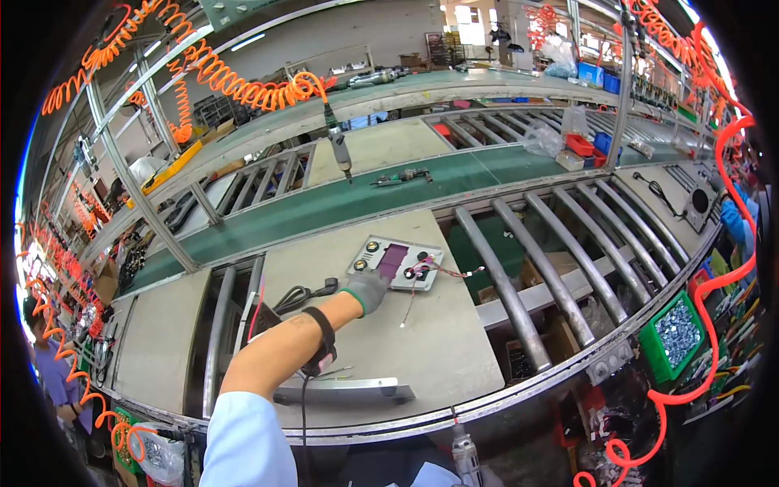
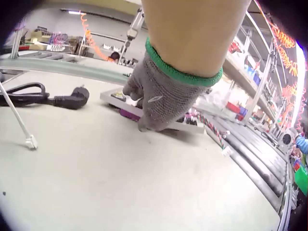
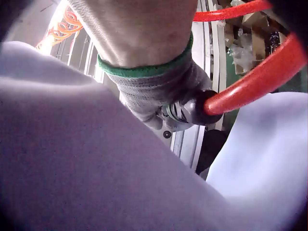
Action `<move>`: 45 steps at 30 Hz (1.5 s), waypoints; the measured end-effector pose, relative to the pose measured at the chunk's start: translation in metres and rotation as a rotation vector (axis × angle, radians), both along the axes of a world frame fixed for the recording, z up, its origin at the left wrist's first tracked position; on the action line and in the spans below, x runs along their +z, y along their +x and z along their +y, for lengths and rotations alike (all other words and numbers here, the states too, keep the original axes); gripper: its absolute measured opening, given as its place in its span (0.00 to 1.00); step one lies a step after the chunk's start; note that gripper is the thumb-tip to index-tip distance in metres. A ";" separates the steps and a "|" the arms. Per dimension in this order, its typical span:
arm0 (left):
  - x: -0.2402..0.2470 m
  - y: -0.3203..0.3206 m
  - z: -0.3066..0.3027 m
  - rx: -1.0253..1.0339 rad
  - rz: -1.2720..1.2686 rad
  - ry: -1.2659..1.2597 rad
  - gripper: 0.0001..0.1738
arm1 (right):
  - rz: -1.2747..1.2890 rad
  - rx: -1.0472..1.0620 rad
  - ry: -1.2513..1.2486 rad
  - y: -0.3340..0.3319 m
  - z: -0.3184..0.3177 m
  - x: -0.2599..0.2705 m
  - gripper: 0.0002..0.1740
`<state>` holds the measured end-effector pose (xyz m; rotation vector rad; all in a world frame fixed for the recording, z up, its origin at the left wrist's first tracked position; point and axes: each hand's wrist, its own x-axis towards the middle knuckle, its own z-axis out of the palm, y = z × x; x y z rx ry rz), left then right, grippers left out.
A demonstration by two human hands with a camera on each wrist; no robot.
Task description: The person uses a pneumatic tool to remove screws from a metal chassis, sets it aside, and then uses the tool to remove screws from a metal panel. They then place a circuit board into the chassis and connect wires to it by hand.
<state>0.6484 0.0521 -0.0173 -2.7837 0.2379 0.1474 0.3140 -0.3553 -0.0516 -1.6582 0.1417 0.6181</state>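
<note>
My left hand (image 1: 369,290), in a grey knit glove with a green cuff, grips the near edge of a light panel (image 1: 415,246). The panel lies on the pale work board and carries a purple piece (image 1: 393,261), two brass-coloured round parts and loose wires (image 1: 442,269). In the left wrist view the gloved fingers (image 2: 137,86) curl over the panel's edge, hiding part of it. My right hand (image 3: 154,94), gloved alike, holds an air screwdriver (image 3: 195,107) by its body, with a red hose at its end. Its tip (image 1: 457,422) points up at the head view's bottom.
A black power cord (image 1: 304,296) lies left of the panel, and a metal strip (image 1: 349,390) in front. Steel rollers (image 1: 507,280) run to the right, beside a green bin of small metal parts (image 1: 678,334). Another screwdriver (image 1: 338,146) hangs from an orange coiled hose.
</note>
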 end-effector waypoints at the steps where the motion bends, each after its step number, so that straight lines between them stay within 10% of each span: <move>1: -0.006 0.011 -0.002 0.047 0.074 0.001 0.21 | 0.008 -0.021 0.000 -0.003 -0.003 -0.002 0.18; 7: 0.020 -0.016 -0.037 -0.122 0.216 0.089 0.11 | 0.069 -0.078 0.050 -0.005 -0.009 -0.003 0.15; 12: 0.066 -0.040 -0.074 -0.171 0.112 -0.617 0.12 | -0.029 -0.013 0.019 0.012 -0.007 0.004 0.13; 15: 0.107 -0.063 -0.096 0.338 0.438 -1.243 0.18 | -0.019 0.044 0.062 0.026 0.000 0.017 0.15; 18: 0.099 -0.088 -0.096 0.344 0.569 -1.531 0.20 | -0.051 0.037 0.072 0.033 0.009 0.019 0.16; 35: 0.073 -0.112 -0.067 0.368 0.218 -1.377 0.16 | 0.063 0.079 0.095 0.051 0.065 0.018 0.18; 45: 0.061 -0.071 -0.078 0.452 0.341 -1.735 0.13 | 0.064 0.026 0.044 0.064 0.072 0.022 0.14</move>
